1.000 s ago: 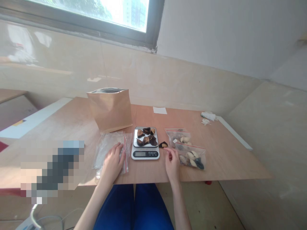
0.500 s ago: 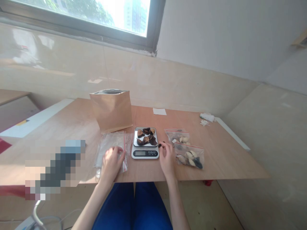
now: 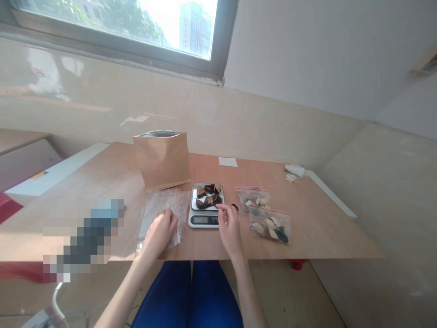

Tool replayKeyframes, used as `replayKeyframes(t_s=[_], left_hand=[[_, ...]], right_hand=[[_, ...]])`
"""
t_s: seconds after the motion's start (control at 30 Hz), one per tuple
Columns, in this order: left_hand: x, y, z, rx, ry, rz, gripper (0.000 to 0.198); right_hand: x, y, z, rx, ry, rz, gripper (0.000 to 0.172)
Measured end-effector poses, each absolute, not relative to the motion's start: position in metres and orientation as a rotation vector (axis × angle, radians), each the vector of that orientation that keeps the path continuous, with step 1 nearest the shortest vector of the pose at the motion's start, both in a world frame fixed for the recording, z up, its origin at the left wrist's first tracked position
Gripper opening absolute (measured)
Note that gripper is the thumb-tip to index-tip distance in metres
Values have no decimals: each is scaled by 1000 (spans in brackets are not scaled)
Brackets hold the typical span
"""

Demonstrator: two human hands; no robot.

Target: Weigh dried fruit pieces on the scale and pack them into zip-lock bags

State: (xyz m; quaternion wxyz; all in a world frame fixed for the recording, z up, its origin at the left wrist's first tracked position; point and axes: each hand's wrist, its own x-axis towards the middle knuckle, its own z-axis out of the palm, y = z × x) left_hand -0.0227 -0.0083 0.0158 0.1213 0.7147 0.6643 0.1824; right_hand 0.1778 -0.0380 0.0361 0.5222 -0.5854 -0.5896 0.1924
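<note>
My left hand [image 3: 157, 231] rests on a stack of clear zip bags [image 3: 164, 210] left of the scale, its fingers curled onto the top bag. My right hand [image 3: 229, 227] is at the front right corner of a small digital scale [image 3: 205, 219], fingers pinched together by the tray; what they hold is too small to make out. Several dark and tan dried slices [image 3: 208, 196] lie on the scale's tray. One dark slice [image 3: 235, 207] lies on the table just right of my fingers.
A brown paper pouch [image 3: 162, 159] stands open behind the scale. Two filled zip bags [image 3: 269, 223] with pale and dark pieces lie to the right. A white paper slip [image 3: 227, 161] and white scraps [image 3: 294, 171] sit near the far table edge [image 3: 307, 255].
My right hand moved left from beside the filled bags, past the loose dark slice, to the scale's corner. My left hand's fingers went from flat to curled on the clear bags.
</note>
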Motion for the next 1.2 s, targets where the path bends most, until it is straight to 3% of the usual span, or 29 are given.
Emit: replayKeyframes(t_s=[0.27, 0.47, 0.63, 0.9, 1.0, 1.2], left_hand=[[-11, -45, 38, 2052, 1499, 1175, 23], [-28, -46, 69, 1763, 1818, 1666, 19], [-30, -30, 91, 1644, 1754, 1690, 23], [-19, -3, 116, 1488, 1838, 1433, 20], [-12, 3, 117, 1497, 1850, 1394, 21], [-2, 8, 109, 1515, 1833, 1328, 20]], right_hand=[[106, -54, 42, -1238, -1462, 1064, 27], [138, -43, 52, -1264, -1420, 1085, 35], [165, -54, 79, -1217, -1656, 1103, 31], [194, -10, 42, -1440, -1680, 332, 29], [196, 5, 27, -1447, -1801, 288, 33], [192, 8, 22, -1517, -1844, 292, 25]])
